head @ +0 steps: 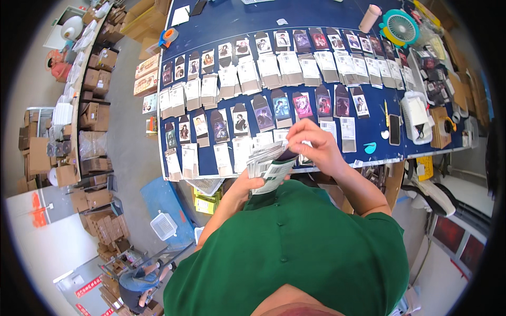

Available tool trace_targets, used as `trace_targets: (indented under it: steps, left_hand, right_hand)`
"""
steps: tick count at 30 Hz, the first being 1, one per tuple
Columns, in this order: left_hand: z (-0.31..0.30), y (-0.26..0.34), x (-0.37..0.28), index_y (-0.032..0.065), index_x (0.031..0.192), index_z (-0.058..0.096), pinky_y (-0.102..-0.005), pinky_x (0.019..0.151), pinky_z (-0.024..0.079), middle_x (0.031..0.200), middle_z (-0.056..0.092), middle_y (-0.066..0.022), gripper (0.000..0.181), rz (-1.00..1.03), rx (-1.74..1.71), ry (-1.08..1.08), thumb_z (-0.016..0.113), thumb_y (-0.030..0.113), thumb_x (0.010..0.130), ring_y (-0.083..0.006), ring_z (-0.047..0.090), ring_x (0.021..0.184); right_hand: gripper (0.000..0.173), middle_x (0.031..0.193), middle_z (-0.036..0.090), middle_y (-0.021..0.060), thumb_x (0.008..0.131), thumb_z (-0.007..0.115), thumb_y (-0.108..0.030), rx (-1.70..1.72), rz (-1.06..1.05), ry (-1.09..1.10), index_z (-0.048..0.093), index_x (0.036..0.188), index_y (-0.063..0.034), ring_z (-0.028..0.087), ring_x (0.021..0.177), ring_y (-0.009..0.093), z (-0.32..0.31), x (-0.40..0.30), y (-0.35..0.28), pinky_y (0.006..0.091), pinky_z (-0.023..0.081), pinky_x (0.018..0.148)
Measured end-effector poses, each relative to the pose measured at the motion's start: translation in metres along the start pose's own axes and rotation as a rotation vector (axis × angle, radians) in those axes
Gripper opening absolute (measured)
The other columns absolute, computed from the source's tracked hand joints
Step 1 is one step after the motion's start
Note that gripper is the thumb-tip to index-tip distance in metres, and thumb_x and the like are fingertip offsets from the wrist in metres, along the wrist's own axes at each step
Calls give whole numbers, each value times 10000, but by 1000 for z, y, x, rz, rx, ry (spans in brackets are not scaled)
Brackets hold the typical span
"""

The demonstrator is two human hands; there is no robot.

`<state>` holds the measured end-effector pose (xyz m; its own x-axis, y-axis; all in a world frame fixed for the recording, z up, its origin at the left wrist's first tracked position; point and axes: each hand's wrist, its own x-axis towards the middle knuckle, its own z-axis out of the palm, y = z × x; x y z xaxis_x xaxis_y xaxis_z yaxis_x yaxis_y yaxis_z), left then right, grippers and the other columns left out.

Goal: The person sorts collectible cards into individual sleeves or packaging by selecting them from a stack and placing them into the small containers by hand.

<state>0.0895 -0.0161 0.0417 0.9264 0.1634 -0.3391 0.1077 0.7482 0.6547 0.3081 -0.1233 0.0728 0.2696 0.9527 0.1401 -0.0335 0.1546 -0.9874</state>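
My left hand (244,186) is closed around a thick, fanned bundle of card packets (274,173), held in front of my chest at the table's near edge. White labels with barcodes show on the bundle. At its top right, the thumb and fingers of my right hand (315,145) pinch the edge of a dark packet flap (286,155). Whether that flap belongs to the front packet cannot be told. Beyond my hands, rows of illustrated character cards (281,106) lie on the blue table (229,21), with stacks of labelled packets (269,70) below them.
At the right stand a white basket (411,130), a phone (394,129), a teal cutter (370,147) and a teal fan (400,27). A tape dispenser (168,37) sits at the left edge. Shelves with cartons (97,81) line the left. Two other people are farther off.
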Motion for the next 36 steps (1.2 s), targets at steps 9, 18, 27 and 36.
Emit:
trace_targets:
  steps: [9,18,27,36]
  left_hand:
    - [-84,13,-121,-39,1392,425,-357,961,486,1277,591,-204,883,129,40,1,795,311,671,-268,621,1114]
    - [-121,27,-205,-56,1365,428,-362,995,459,1231,618,-179,852,282,112,198,820,211,657,-255,618,1111]
    - [-161,14,-238,-37,1377,417,-346,1015,431,1264,591,-139,878,167,169,49,840,212,650,-222,594,1146]
    - [-142,57,-249,-46,1417,389,-383,1012,442,1320,561,-193,944,34,185,-113,830,352,684,-280,592,1174]
  right_hand:
    - [276,949,606,74,789,729,3,-662,-472,374,663,1051,-52,602,853,216,157,17,-13,303,476,689]
    - [364,951,599,67,715,823,-254,-681,-461,83,628,969,-82,571,906,255,262,-4,-9,367,421,792]
    - [280,834,566,5,724,818,-242,-698,-393,-206,612,852,-103,555,831,217,286,0,-21,347,384,808]
    - [174,749,524,-13,786,766,-175,-613,-397,-226,602,791,-117,531,752,179,280,15,-42,327,347,747]
